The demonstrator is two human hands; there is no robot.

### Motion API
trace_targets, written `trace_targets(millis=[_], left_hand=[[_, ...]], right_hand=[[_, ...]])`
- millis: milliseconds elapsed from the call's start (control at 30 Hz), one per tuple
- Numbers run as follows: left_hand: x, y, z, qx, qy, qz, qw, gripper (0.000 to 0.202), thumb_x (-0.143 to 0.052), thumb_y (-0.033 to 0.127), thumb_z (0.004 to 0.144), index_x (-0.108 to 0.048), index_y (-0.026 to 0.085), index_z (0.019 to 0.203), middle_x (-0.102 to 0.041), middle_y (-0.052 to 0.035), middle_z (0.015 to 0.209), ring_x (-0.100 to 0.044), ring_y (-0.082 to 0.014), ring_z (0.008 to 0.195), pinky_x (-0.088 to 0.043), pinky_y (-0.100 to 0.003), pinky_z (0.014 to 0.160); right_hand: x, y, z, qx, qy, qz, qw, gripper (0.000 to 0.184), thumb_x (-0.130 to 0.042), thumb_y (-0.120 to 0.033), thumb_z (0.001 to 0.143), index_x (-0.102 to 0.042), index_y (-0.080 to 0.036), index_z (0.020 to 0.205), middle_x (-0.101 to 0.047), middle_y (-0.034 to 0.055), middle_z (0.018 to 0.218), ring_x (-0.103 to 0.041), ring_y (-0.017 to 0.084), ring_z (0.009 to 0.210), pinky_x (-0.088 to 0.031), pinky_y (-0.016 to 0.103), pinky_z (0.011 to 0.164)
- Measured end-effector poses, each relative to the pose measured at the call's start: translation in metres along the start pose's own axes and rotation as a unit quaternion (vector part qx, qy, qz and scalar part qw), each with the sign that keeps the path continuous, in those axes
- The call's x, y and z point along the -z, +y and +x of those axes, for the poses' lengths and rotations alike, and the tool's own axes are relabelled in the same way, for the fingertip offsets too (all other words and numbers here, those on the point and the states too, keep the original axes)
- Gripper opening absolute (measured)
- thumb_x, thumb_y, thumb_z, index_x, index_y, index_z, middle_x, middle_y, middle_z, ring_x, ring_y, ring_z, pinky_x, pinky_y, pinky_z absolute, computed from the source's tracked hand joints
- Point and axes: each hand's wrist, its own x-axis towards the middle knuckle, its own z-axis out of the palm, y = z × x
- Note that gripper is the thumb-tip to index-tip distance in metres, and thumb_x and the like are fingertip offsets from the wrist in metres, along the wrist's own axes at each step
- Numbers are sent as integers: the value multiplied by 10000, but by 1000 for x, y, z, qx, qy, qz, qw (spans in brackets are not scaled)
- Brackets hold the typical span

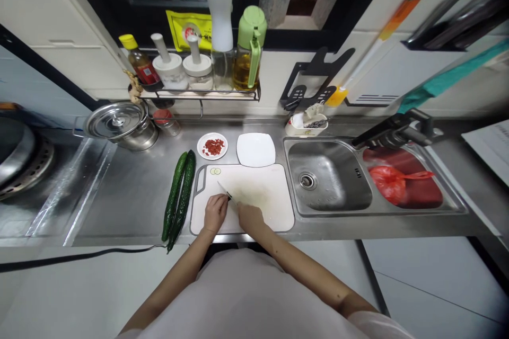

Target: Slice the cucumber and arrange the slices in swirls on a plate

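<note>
A white cutting board [274, 196] with a grey-edged handle lies on the steel counter. My right hand [250, 217] is closed around the handle of a knife, its thin blade [223, 187] angled to the upper left over the board. Just left of it, my left hand [216, 213] has its fingers together on a small dark green cucumber piece [229, 197], mostly hidden, right against the blade. Two pale cucumber slices [215, 171] rest at the board's upper left. Left of the board lie two long whole cucumbers [181, 198], side by side.
Behind the board stand a plate of red chopped bits [213, 158] and a white square plate [255, 140]. To the right is a steel sink [330, 190] with a red plastic bag [387, 183]. A lidded pot [139, 135] and a seasoning shelf [207, 95] are at the back left.
</note>
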Motion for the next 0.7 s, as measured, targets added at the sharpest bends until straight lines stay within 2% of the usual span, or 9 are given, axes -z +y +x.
trace_targets(millis=[133,267,367,433,500,600,667,700], left_hand=[[1,1,1,-1,4,-7,1000,203,-464,226,931,-659,208,982,-680,-71,963,-604,-196,926,-499,-362,831],[2,3,2,3,8,-7,1000,183,-471,234,926,-646,204,970,-674,-68,936,-597,-194,915,-492,-354,826],[3,4,2,23,7,-7,1000,182,-460,254,927,-632,201,956,-664,-69,907,-594,-198,883,-490,-348,793],[3,5,1,51,18,-16,998,197,-442,276,934,-623,198,939,-657,-69,876,-595,-199,853,-489,-341,767],[5,5,1,99,55,-37,993,225,-418,300,945,-614,192,972,-661,-74,897,-604,-196,850,-493,-329,753],[13,4,6,179,149,-74,970,283,-386,333,962,-591,186,1090,-668,-83,992,-622,-180,888,-499,-298,745],[22,4,15,204,190,-85,957,309,-382,349,965,-588,188,1129,-667,-85,1031,-625,-173,907,-501,-286,751],[28,5,21,201,190,-88,957,312,-392,355,961,-597,190,1130,-664,-86,1049,-625,-175,917,-501,-289,762]], right_hand=[[-3,-1,-2,-4,10,-7,1000,277,-377,-118,929,-542,-151,1150,-706,144,974,-688,220,956,-498,283,744],[3,4,-7,1,1,-19,1000,284,-351,-135,942,-535,-155,1158,-702,141,945,-685,228,943,-483,296,738],[10,13,-13,-9,7,-23,1000,331,-350,-124,947,-497,-188,1236,-694,121,947,-676,212,925,-452,301,764],[14,21,-18,-17,35,-29,999,384,-347,-126,953,-460,-225,1306,-680,118,991,-658,205,937,-424,321,803],[17,29,-23,-23,70,-35,997,431,-347,-135,954,-437,-256,1358,-658,123,1038,-626,211,971,-390,347,842],[22,41,-30,-27,106,-42,993,490,-330,-135,947,-432,-274,1405,-634,129,1050,-570,233,1003,-342,370,870],[24,48,-33,-23,126,-43,991,523,-327,-129,936,-429,-277,1427,-621,132,1040,-538,242,994,-320,374,872],[24,50,-35,-20,137,-43,989,538,-328,-124,930,-426,-279,1435,-615,133,1036,-525,243,985,-311,374,871]])
